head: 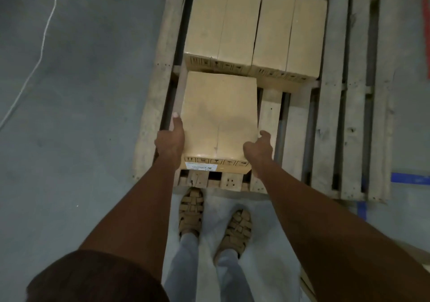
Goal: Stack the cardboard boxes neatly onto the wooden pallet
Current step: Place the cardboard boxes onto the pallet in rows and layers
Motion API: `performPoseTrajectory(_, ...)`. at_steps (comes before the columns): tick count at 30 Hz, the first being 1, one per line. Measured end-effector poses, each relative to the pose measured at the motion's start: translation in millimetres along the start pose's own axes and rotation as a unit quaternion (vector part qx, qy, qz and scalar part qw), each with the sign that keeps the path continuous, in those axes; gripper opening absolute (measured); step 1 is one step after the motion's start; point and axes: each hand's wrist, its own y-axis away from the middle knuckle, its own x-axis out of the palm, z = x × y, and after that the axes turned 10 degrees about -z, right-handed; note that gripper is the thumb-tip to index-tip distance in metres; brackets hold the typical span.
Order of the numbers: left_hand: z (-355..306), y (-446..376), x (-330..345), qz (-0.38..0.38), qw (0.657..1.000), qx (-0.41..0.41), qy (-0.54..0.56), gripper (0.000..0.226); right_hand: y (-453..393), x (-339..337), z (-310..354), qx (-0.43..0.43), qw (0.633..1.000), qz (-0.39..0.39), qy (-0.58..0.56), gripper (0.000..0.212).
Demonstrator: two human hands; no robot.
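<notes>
- The grey concrete floor (69, 139) fills the left side of your view, with a thin white cord (43, 45) trailing across it; blue tape marks (409, 179) show at the right edge.
- The wooden pallet (353, 115) lies ahead of you, its far end cut off by the top of the frame. Its right half is bare slats with dark gaps between them.
- Two cardboard boxes sit side by side at the far end: the far left box (223, 25) and the far right box (288, 34), touching along a narrow seam. Handling symbols are printed along their near faces.
- The near cardboard box (221, 115) rests on the pallet's near left part, its far edge just against the far left box. A white label (201, 166) on its near face is too blurred to read.
- Your left hand (171, 139) lies along the box's left side, thumb on the top edge; its fingers are hidden behind the box, so whether they are gripping is unclear.
- Your right hand (259, 148) sits at the near right corner, fingers loosely curled, seemingly only touching the cardboard.
- Your tan sandals (190, 211) stand just before the pallet's near edge.
</notes>
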Motion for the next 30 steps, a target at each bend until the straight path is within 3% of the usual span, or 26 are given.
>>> performPoseTrajectory(2, 16.6, -4.1, 1.9, 0.038, 0.997, -0.069, 0.002, 0.087, -1.5, 3.6, -10.2, 0.029, 0.999, 0.036, 0.012, 0.070)
performPoseTrajectory(6, 35.8, -10.8, 7.3, 0.115, 0.981, -0.149, 0.048, 0.056, -10.3, 8.7, -29.9, 0.067, 0.990, 0.109, 0.058, 0.063)
performPoseTrajectory(9, 40.0, -17.6, 14.6, 0.154, 0.978, -0.138, 0.013, 0.064, -21.3, 10.5, -36.1, 0.047, 0.988, 0.105, 0.105, 0.041)
performPoseTrajectory(15, 33.2, -15.2, 26.5, 0.108, 0.988, -0.113, 0.003, 0.090, -30.7, 2.9, -30.9, 0.034, 0.993, 0.103, 0.053, 0.059)
performPoseTrajectory(21, 0.7, 25.9, 50.3, 0.150, 0.986, -0.031, -0.072, 0.092, -43.7, -0.3, -37.3, 0.031, 0.999, 0.000, 0.010, 0.065)
performPoseTrajectory(25, -22.7, 72.5, 85.1, 0.180, 0.981, 0.037, -0.067, 0.074, -44.0, -20.2, -35.0, 0.031, 0.997, -0.071, 0.002, 0.065)
performPoseTrajectory(30, -14.0, 93.5, 112.1, 0.197, 0.977, 0.066, -0.049, 0.051, -57.2, -64.7, -39.1, 0.044, 0.985, -0.163, -0.022, 0.085)
